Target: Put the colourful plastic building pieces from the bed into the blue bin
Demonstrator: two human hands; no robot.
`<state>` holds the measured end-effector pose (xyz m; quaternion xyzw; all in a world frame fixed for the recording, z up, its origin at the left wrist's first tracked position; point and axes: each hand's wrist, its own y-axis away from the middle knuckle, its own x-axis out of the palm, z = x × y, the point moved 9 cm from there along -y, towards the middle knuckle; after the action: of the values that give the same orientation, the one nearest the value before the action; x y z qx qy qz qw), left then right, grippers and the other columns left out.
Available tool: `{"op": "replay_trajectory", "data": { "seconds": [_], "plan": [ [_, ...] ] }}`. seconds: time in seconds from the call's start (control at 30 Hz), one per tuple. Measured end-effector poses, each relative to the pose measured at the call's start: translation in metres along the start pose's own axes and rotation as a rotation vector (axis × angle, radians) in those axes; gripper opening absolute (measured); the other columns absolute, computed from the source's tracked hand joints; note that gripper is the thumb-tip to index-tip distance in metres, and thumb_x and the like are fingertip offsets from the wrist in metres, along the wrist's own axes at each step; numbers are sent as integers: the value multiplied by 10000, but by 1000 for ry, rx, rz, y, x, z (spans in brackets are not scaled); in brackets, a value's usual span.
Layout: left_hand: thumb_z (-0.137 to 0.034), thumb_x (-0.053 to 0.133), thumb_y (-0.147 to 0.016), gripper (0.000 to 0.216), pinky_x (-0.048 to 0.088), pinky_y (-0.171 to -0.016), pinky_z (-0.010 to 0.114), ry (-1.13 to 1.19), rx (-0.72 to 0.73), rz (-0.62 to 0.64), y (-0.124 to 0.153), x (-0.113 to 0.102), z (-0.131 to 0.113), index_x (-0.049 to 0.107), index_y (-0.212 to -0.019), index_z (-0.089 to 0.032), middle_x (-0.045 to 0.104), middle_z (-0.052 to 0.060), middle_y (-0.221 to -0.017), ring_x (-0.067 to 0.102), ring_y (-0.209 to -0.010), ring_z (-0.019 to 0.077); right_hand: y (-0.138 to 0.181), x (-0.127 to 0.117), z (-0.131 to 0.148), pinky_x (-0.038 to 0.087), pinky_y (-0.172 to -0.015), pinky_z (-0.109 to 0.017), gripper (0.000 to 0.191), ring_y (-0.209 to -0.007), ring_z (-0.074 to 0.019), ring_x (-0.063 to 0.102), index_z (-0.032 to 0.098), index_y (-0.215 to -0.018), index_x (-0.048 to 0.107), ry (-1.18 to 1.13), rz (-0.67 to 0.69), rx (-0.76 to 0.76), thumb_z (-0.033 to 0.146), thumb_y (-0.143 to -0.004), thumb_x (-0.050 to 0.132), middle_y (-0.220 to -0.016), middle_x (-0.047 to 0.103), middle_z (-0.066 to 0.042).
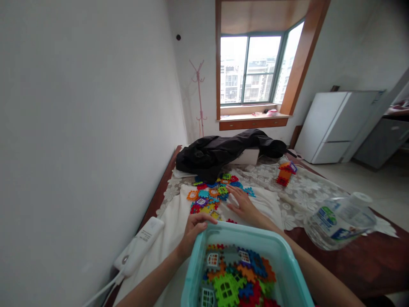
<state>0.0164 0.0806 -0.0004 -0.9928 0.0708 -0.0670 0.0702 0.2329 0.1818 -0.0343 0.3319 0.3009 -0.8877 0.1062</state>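
One white corded device [145,238] lies at the lower left of the frame, beside the plain wall [79,106], its cable running off the bottom edge. Right of it, at lower centre, the left hand [191,232] holds the near-left corner of a turquoise tub [249,230] by its rim, fingers close together and curled over the edge. Above that hand, at the centre, colourful notched plastic pieces [204,201] lie heaped on a white cloth [174,217]; some carry small white window inserts. Dark fabric [211,149] sprawls just behind the heap, and a pink coat stand [200,94] rises at upper centre. Filling the bottom centre, the tub contains more loose pieces [226,290], green, orange, blue, red and grey. Just above its far rim, the right hand [244,207] reaches to the right edge of the heap, fingers extended and slightly spread, thumb apart; whether the fingertips touch a piece, I cannot tell. Right of centre stands a small assembled orange-and-red house [284,174]. A large clear bottle [340,219] stands at lower right, and a white refrigerator [330,123] at upper right.
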Motion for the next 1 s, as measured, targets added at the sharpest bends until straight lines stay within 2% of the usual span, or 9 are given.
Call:
{"op": "replay_trajectory", "data": {
  "seconds": [0.07,0.1,0.2,0.3,0.47,0.6,0.8,0.93,1.0],
  "plan": [
    [-352,737,-816,224,511,-812,308,-3,3,-1,0,0,0,871,-857,-177,779,74,-877,674,-865,236,3,18,-6,282,-1319,-624,657,-1608,-350,382,302,-1679,422,168,92,-21,443,-1060,590,-1731,452,-123],
    [-349,733,-821,224,512,-826,313,-7,5,1,0,0,0,873,-860,-179,783,76,-887,678,-880,241,4,23,-8,275,-1314,-636,639,-1608,-358,380,301,-1664,441,225,125,-20,426,-1058,601,-1728,456,-122],
    [-350,723,-828,236,510,-831,319,-20,15,11,0,1,-1,884,-875,-184,800,83,-914,679,-894,249,2,25,-7,356,-1254,-609,420,-1528,-368,471,265,-1444,634,303,127,-20,383,-1041,653,-1630,558,-139],
    [-358,717,-827,254,506,-813,315,-32,27,23,0,2,-3,892,-884,-183,807,87,-912,676,-875,245,-1,20,-3,413,-1200,-559,269,-1459,-361,527,232,-1262,680,303,73,-45,343,-1017,700,-1568,602,-150],
    [-329,708,-820,236,513,-846,311,-37,26,8,2,1,-7,892,-873,-192,815,79,-929,687,-908,246,-1,24,0,339,-1232,-584,305,-1507,-356,477,253,-1335,638,316,117,-90,272,-1031,659,-1568,619,-119],
    [-331,711,-812,229,512,-818,308,-31,15,13,2,2,-7,884,-849,-185,805,76,-895,684,-872,242,-1,22,3,376,-1177,-554,237,-1310,-349,593,239,-1268,668,339,136,-56,320,-1046,647,-1374,713,-126],
    [-333,713,-802,226,514,-831,310,-33,16,13,1,3,-8,883,-840,-188,795,73,-873,686,-882,245,1,18,14,386,-1147,-563,534,-1290,-372,566,238,-1526,582,412,127,-62,363,-1016,674,-1419,668,-155],
    [-329,708,-812,227,508,-830,308,-27,17,6,0,3,-9,880,-851,-185,795,78,-889,684,-881,242,2,19,16,444,-1113,-520,306,-1240,-347,588,217,-1307,689,363,146,-50,322,-1021,663,-1349,685,-142],
    [-335,715,-804,225,502,-801,303,-20,5,22,-1,4,-8,876,-837,-182,782,76,-855,673,-846,232,3,19,15,484,-1084,-484,272,-1210,-330,607,201,-1279,685,311,160,-49,303,-1029,652,-1299,700,-140]
  ]
}}
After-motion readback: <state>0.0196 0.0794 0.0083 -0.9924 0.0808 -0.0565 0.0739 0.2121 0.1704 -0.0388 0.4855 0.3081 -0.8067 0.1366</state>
